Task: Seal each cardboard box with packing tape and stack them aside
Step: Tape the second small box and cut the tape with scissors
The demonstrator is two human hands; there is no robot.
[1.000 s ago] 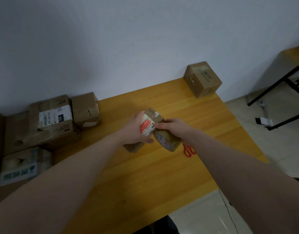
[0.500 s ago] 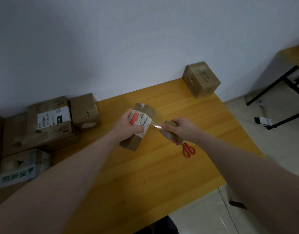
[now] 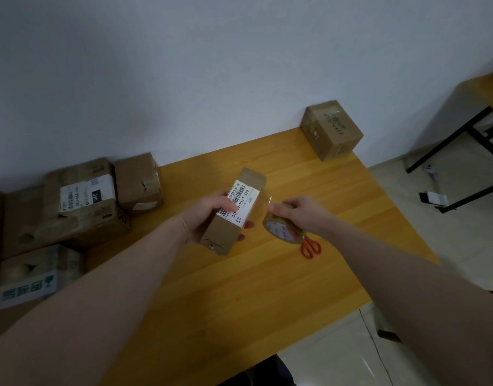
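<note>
We have the left hand (image 3: 209,215) wrapped around the small labelled box (image 3: 234,211), lifted off the wooden table (image 3: 267,288). Right hand (image 3: 301,211) grips the tape roll (image 3: 283,228) just right of the box, a clear strip stretched between them. Red scissors (image 3: 311,247) lie under the right hand. 1 sealed box (image 3: 330,129) sits far beyond it; 4 boxes (image 3: 83,199) left of the left hand.

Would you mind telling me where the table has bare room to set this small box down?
The near half of the table, between the forearms, is bare wood. So is the strip from the held small box to the far-corner box. The left edge is crowded with stacked boxes; scissors lie under the tape roll.
</note>
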